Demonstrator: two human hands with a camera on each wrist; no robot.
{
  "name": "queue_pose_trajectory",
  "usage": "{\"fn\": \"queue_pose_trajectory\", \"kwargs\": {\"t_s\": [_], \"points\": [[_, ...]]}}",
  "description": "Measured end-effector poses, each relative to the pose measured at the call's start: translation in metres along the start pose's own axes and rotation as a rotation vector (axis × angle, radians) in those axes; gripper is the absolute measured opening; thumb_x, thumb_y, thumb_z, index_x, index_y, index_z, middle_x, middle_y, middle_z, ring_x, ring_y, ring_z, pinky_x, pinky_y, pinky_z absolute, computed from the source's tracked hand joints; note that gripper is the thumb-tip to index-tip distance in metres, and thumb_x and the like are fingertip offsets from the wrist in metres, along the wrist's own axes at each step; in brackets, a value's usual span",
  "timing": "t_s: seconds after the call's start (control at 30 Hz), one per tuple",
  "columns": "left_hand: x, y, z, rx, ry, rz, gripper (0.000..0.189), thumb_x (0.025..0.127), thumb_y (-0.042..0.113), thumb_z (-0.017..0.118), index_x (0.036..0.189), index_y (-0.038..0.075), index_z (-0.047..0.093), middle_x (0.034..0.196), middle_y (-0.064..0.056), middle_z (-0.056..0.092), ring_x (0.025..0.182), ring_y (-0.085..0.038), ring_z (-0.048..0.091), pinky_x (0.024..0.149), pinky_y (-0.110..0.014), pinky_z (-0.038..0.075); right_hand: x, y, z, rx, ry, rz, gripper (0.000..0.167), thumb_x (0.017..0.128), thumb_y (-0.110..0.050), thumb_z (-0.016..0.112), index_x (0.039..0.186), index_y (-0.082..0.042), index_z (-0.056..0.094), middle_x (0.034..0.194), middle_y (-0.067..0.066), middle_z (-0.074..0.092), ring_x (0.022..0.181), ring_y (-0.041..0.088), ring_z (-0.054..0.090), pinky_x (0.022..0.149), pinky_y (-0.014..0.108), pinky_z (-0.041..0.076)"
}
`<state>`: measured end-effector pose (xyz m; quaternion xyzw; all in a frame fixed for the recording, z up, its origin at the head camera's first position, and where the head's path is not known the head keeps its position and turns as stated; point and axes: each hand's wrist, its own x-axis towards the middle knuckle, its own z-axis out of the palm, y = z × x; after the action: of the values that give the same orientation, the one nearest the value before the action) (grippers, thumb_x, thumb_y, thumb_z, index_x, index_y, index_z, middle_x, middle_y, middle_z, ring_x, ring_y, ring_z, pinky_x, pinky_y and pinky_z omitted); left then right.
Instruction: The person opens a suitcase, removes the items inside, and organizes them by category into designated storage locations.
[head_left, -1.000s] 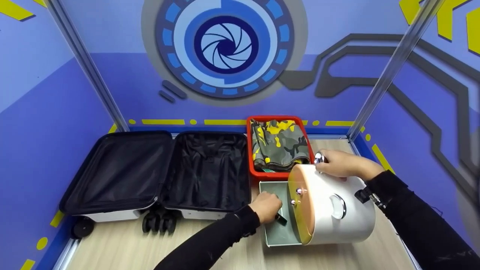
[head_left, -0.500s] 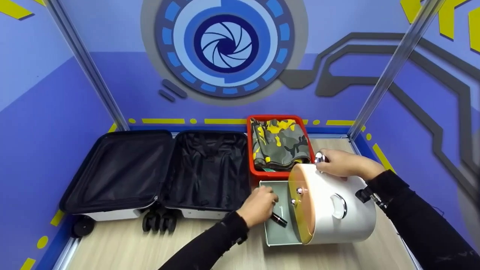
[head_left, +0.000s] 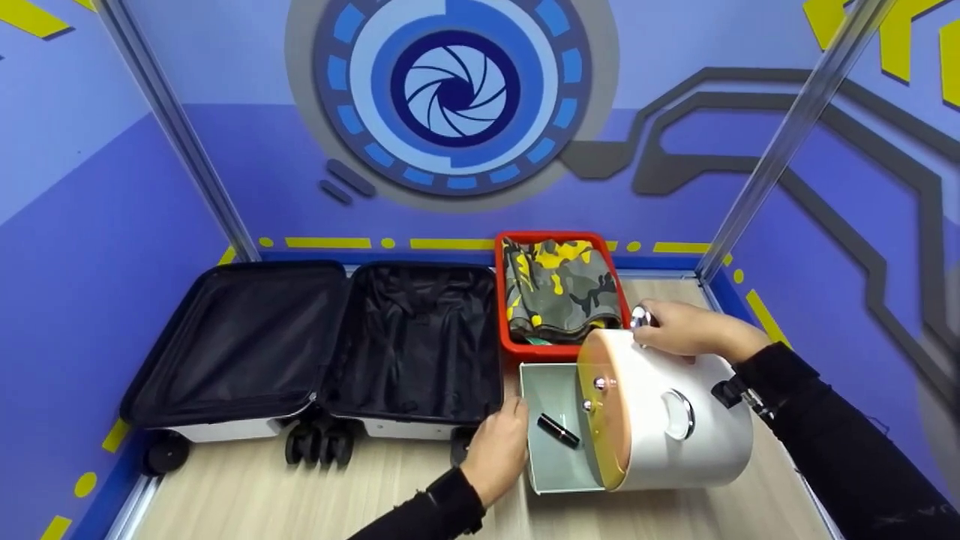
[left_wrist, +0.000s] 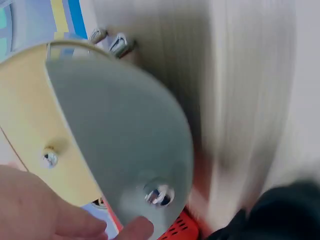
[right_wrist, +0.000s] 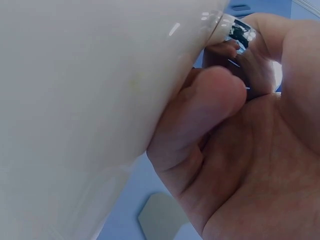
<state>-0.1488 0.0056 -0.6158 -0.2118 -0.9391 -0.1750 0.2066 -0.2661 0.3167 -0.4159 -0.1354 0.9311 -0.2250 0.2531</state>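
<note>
A white cosmetics box [head_left: 701,461] with a rounded shell and a peach front stands at the right. Its grey-green drawer [head_left: 547,474] is pulled out to the left, and a black lipstick tube [head_left: 559,430] lies in it. My left hand [head_left: 496,450] is just outside the drawer's front panel, holding nothing. In the left wrist view, a thumb and fingertip reach near the panel's edge, below the chrome knob [left_wrist: 160,195]. My right hand [head_left: 686,328] grips the box's chrome handle [head_left: 641,316]; in the right wrist view its fingers curl beside the white shell [right_wrist: 90,100].
An open suitcase [head_left: 420,352] with black lining lies at the left, its wheels [head_left: 319,444] toward me. Behind the box stands a red basket [head_left: 551,349] holding folded camouflage cloth [head_left: 566,292]. Printed panels and metal posts [head_left: 184,150] enclose the table.
My left hand has let go of the lipstick in the drawer, lifted out and moved left to the drawer's front. The right hand keeps its grip on the handle.
</note>
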Motion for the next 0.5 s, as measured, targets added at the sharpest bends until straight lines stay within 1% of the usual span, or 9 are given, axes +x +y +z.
{"fn": "queue_pose_trajectory", "kwargs": {"t_s": [0.07,0.13,0.27,0.37,0.43,0.5], "points": [[-0.006,0.001,0.004,-0.004,-0.013,-0.027,0.05,0.072,-0.006,0.083,0.119,0.001,0.069,0.106,-0.007,0.072,0.068,-0.026,0.075,0.058,-0.035,0.061,0.0,0.0,0.0,0.009,-0.005,0.006,0.028,0.106,-0.031,0.061,0.122,-0.008,0.056,0.09,0.008,0.062,0.06,0.018,0.057,0.052,0.034,0.051],[-0.011,0.0,0.008,-0.009,-0.027,-0.039,0.05,0.072,-0.005,0.082,0.12,0.001,0.069,0.105,-0.008,0.073,0.068,-0.028,0.076,0.058,-0.036,0.061,0.0,0.0,0.0,0.01,-0.006,0.009,0.028,0.106,-0.03,0.06,0.122,-0.007,0.055,0.089,0.008,0.061,0.059,0.018,0.057,0.052,0.033,0.05],[-0.016,-0.003,0.017,-0.073,-0.053,-0.046,0.041,0.079,-0.007,0.076,0.119,-0.001,0.071,0.101,-0.01,0.075,0.074,-0.031,0.078,0.064,-0.038,0.064,0.0,0.0,0.001,0.011,0.003,0.001,0.024,0.105,-0.027,0.059,0.119,-0.007,0.056,0.085,0.007,0.06,0.057,0.017,0.056,0.051,0.033,0.049],[-0.016,-0.004,0.019,-0.154,-0.067,-0.076,0.025,0.083,-0.009,0.072,0.106,0.001,0.072,0.094,-0.011,0.075,0.077,-0.033,0.079,0.065,-0.04,0.065,0.001,0.0,0.001,0.015,0.005,-0.007,0.023,0.105,-0.025,0.059,0.117,-0.006,0.056,0.084,0.007,0.061,0.055,0.017,0.056,0.051,0.033,0.049],[-0.015,-0.005,0.018,-0.185,-0.072,-0.101,0.017,0.084,-0.01,0.07,0.095,0.004,0.071,0.087,-0.011,0.074,0.075,-0.034,0.079,0.063,-0.042,0.063,0.001,0.0,0.001,0.016,0.003,-0.007,0.024,0.105,-0.026,0.059,0.118,-0.007,0.056,0.085,0.007,0.062,0.055,0.017,0.056,0.05,0.033,0.05],[-0.012,-0.004,0.016,-0.211,-0.079,-0.123,0.016,0.085,-0.01,0.069,0.086,0.006,0.068,0.082,-0.011,0.073,0.073,-0.035,0.078,0.06,-0.042,0.062,0.001,0.0,0.001,0.016,0.001,-0.004,0.024,0.105,-0.026,0.059,0.119,-0.007,0.056,0.086,0.007,0.062,0.056,0.017,0.056,0.05,0.033,0.05]]}}
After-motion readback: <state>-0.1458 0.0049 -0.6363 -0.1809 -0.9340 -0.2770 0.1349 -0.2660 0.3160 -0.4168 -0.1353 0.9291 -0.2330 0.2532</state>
